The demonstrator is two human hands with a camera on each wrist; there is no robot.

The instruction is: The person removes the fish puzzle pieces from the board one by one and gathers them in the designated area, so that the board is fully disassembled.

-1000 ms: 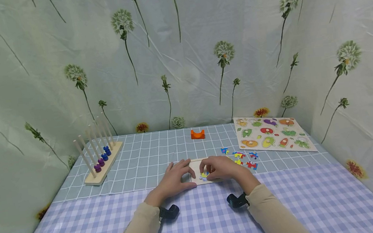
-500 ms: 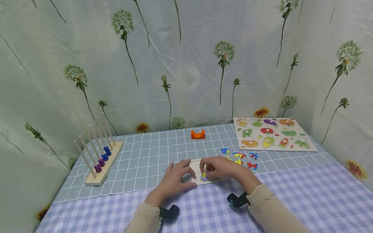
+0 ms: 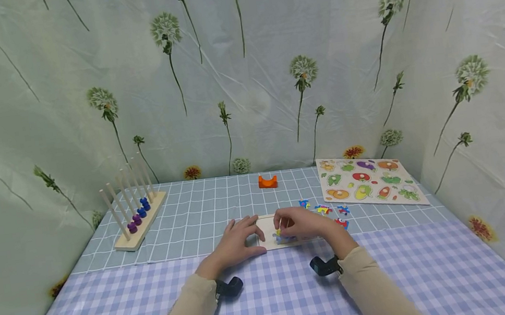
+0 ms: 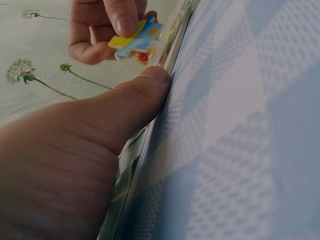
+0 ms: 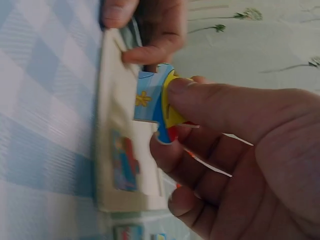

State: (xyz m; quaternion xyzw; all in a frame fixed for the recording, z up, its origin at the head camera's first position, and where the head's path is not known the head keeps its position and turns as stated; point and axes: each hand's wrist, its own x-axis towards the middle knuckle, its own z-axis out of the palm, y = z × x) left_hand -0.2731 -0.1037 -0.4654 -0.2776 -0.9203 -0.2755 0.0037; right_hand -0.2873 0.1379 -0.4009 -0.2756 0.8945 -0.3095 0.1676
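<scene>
My right hand [image 3: 302, 223] pinches a jigsaw puzzle piece [image 5: 150, 97] between thumb and fingers, above a shallow wooden puzzle tray [image 3: 266, 225]. The piece is light blue, yellow and red, with a yellow flower shape; in the right wrist view it is tilted up off the tray. Another puzzle piece [image 5: 124, 162] lies inside the tray at its right end. My left hand [image 3: 239, 240] rests at the tray's left end, fingers spread. Its thumb [image 4: 145, 87] touches the near edge, and a fingertip lies on the left side.
Several loose puzzle pieces [image 3: 323, 209] lie right of the tray. Farther right is a vegetable puzzle board [image 3: 364, 179]. An orange curved block [image 3: 267, 182] sits at the back. On the left stands a peg rack [image 3: 144, 220] with purple and blue beads.
My right hand has lifted slightly and shifted right, with the puzzle piece pinched in its fingers. My left hand has stayed in place on the tray.
</scene>
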